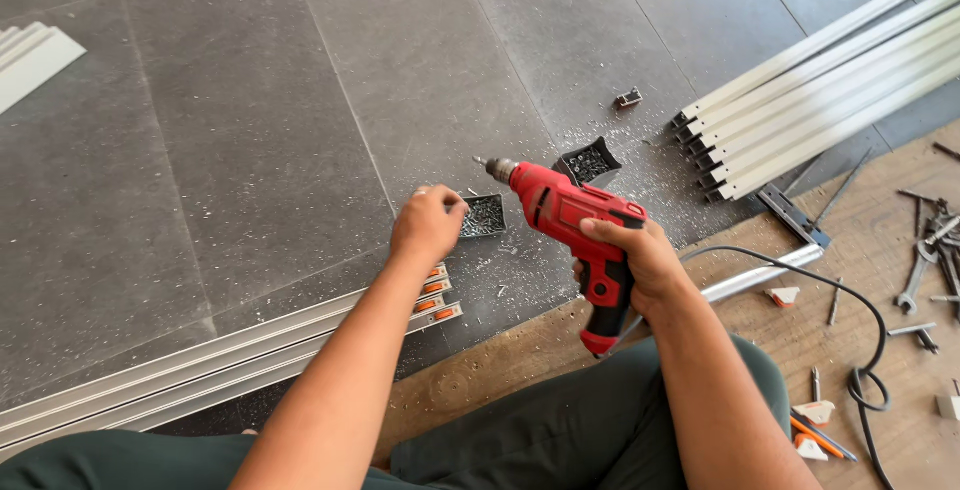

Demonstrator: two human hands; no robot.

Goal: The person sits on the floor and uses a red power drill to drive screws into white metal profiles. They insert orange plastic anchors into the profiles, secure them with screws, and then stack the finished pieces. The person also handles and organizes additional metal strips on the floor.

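Over a grey tiled floor (250, 130) dusted with shavings, the right hand (640, 265) is wrapped tight around a red drill (565, 215) (bit pointing left), while the left hand (428, 225), fingers curled, dips into a small black tray (485, 216) of screws beside aluminium rails (200, 365).

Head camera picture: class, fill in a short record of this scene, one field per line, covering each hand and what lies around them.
Left hand: reaching into a small dark tray of screws, fingers closed
Right hand: gripping a red corded drill, bit pointing toward the left hand
Second tray: behind the drill
Aluminium track: on grey tile floor, under the left forearm
Pale profiles: stacked, upper right
Spanners: on board, far right
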